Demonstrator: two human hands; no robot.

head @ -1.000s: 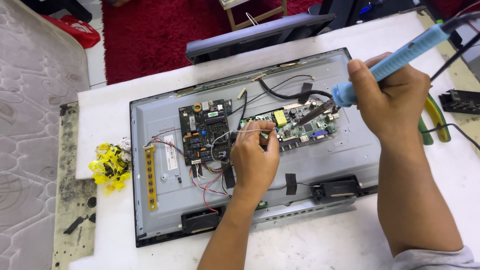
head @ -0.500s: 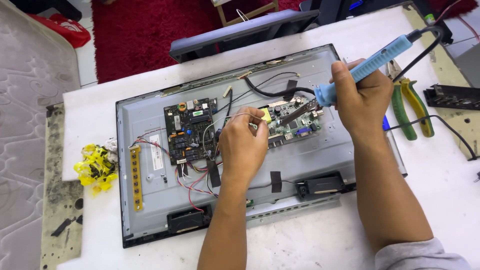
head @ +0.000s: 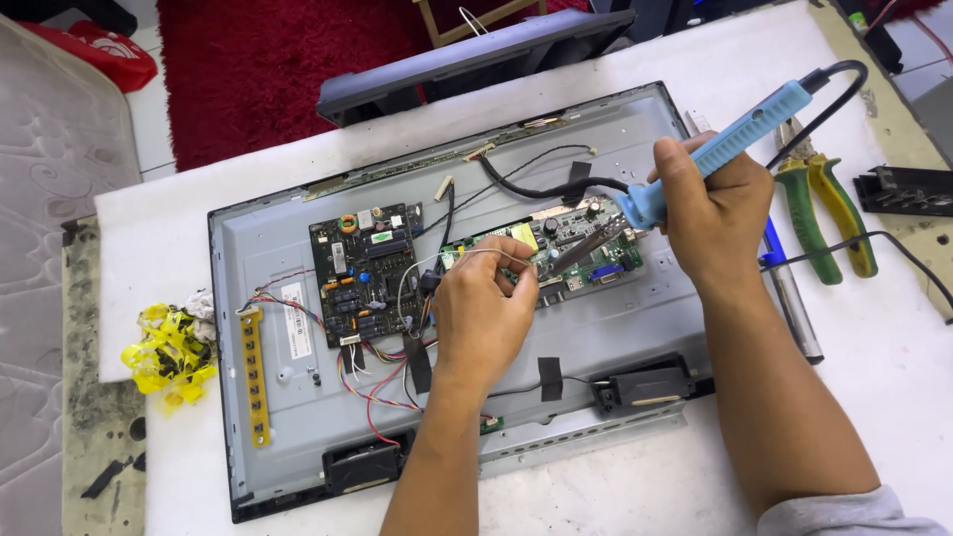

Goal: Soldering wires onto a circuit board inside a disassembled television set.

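An opened flat-screen panel [head: 298,248] lies back-up on the white table. My right hand [head: 710,213] grips a blue soldering iron [head: 735,144], its tip angled down onto the green main board [head: 596,253]. My left hand [head: 481,313] pinches a thin solder wire [head: 467,255] and holds its end close to the iron's tip over that board. A dark power board [head: 362,273] with coloured wires sits to the left of my left hand.
Green-handled pliers [head: 824,213] and a blue-tipped tool [head: 789,293] lie right of the panel. A yellow strip bundle [head: 169,352] sits at the table's left edge. A black part [head: 908,189] lies far right. A dark bezel [head: 476,55] leans behind; red carpet beyond.
The view has shifted, so the panel sits lower left in frame. Both hands stay on the main board, iron tip and wire held at nearly the same spot.
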